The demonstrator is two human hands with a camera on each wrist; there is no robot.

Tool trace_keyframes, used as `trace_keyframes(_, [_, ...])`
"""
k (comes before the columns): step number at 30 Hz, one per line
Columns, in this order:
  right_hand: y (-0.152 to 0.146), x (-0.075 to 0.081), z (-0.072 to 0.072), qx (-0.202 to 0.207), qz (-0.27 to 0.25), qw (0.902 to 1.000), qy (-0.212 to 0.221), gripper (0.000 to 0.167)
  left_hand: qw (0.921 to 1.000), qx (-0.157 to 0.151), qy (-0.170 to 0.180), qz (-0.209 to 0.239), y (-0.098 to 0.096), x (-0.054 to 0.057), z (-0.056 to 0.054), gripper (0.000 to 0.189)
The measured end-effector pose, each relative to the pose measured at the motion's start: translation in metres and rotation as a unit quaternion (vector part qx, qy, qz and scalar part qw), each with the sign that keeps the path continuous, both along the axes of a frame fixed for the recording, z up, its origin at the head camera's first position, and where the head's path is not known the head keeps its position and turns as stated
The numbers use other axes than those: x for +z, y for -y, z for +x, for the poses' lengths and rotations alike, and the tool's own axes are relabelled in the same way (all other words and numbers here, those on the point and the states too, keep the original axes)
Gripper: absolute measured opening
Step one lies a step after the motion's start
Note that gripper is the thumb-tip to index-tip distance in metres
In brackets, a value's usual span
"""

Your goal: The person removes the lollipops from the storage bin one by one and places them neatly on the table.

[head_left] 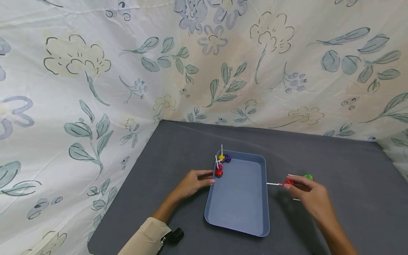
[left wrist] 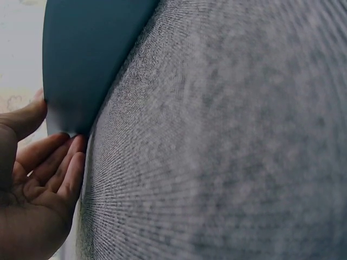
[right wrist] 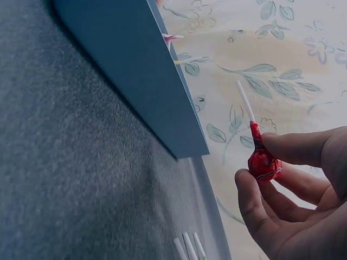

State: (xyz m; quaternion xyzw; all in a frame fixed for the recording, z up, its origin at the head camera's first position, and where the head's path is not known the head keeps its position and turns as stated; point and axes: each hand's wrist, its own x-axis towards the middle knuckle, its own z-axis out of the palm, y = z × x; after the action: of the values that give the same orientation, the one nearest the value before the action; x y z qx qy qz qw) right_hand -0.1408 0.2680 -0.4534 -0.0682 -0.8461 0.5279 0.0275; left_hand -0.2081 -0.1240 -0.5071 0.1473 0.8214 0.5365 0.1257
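My right hand (head_left: 313,198) pinches a red-wrapped lollipop (right wrist: 264,164) by its head between thumb and fingers, to the right of the tray. Its white stick (head_left: 273,183) points left and overlaps the tray's right rim in the head view. At the left side of the blue-grey tray (head_left: 239,198), my left hand (head_left: 192,183) holds the edge, with its thumb at the rim and fingers against the outer wall (left wrist: 89,65). Yellow (head_left: 221,157), purple (head_left: 227,158), pink (head_left: 220,165) and red (head_left: 219,173) lollipops lie in the tray's far left corner area.
A green lollipop (head_left: 308,176) lies on the dark grey table (head_left: 188,141), partly behind my right hand. Several white sticks (right wrist: 191,246) show near it in the right wrist view. A flower-patterned cloth (head_left: 204,81) hangs behind and to the left of the table.
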Motion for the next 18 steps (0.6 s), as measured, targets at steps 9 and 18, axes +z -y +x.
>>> trace_keyframes(9, [-0.014,-0.006,0.015,-0.034,0.009,0.9994,-0.001,0.044,1.0,-0.004,-0.004,-0.005,-0.001,-0.001,0.0,0.05])
trace_keyframes(18, [-0.025,-0.01,0.025,-0.053,0.037,0.9966,0.05,0.053,0.9999,0.001,0.004,-0.011,-0.002,0.001,0.001,0.052])
